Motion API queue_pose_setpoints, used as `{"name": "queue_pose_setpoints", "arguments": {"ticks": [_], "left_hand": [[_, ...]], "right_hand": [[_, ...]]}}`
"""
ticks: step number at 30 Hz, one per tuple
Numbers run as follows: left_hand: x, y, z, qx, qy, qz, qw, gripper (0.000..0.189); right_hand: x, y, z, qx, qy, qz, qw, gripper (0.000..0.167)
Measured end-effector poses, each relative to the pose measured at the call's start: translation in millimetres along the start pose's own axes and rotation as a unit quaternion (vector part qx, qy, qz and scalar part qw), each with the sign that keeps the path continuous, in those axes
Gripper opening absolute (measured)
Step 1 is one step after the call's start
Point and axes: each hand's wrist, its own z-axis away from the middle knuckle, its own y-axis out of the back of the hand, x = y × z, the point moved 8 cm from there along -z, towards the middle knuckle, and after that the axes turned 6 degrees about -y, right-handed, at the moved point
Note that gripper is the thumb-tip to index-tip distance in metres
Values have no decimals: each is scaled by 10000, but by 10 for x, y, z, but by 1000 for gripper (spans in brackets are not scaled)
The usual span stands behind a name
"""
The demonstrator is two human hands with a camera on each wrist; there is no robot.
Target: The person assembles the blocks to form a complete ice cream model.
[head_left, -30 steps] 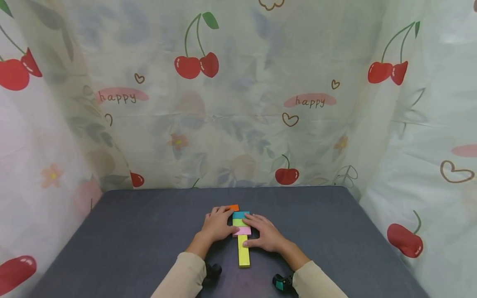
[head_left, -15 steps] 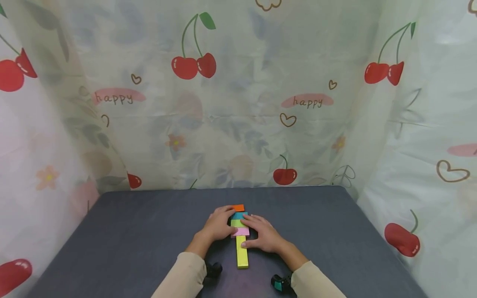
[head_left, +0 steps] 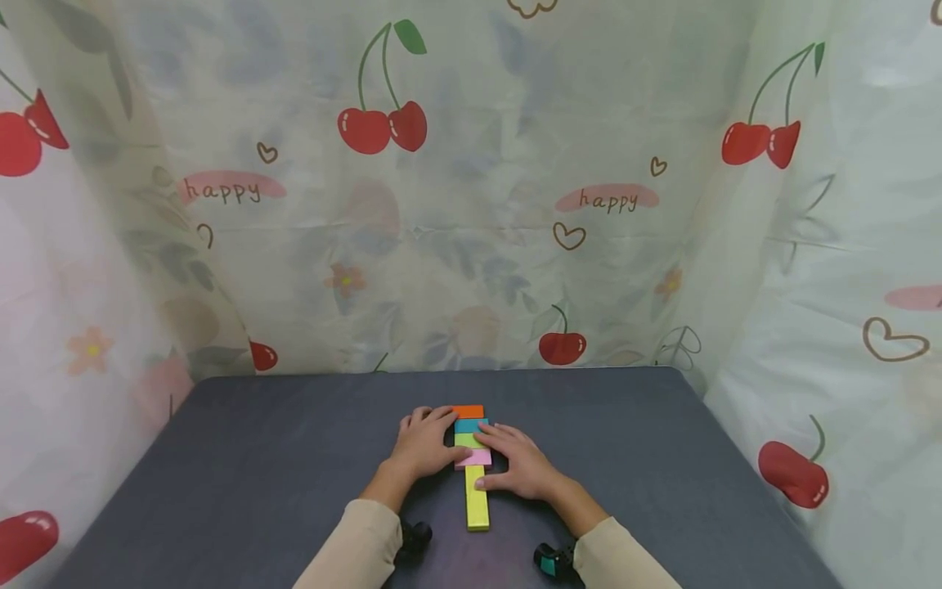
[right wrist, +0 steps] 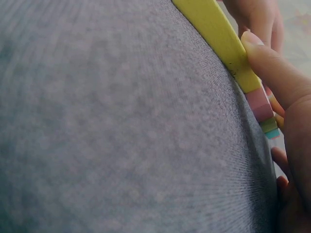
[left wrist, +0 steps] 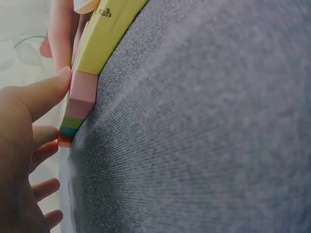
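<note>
Flat coloured blocks lie in a line on the dark table: orange (head_left: 468,411) at the far end, then blue (head_left: 467,426), light green (head_left: 464,440) and pink (head_left: 481,458), all crosswise. A long yellow block (head_left: 477,509) extends lengthwise from the pink one toward the person. The left hand (head_left: 423,446) lies along the left side, its thumb on the pink block and its forefinger at the orange block's left end. From the right, the right hand (head_left: 521,465) rests its thumb on the yellow block (right wrist: 218,39), with fingertips over the blue and green ones.
Black wrist devices (head_left: 555,561) sit under both forearms. The grey cloth-covered table (head_left: 294,458) reaches back to a cherry-print curtain (head_left: 471,204), which also hangs along both sides.
The orange block has slid right, out from beside the left fingers, and come closer to the blue block. The left hand has drawn slightly left; the right hand stays nearly still.
</note>
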Motion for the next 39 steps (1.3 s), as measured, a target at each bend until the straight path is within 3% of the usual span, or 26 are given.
{"name": "queue_pose_setpoints", "arguments": {"ticks": [23,39], "left_hand": [[24,-70,-11,-274,-66,25,9996,70],[63,-3,-2,-156,-66,-130,9998,68]], "right_hand": [[33,-17,9,55,-7,6,10000,81],[-3,27,-67,-121,-60,-54,9999,74]]}}
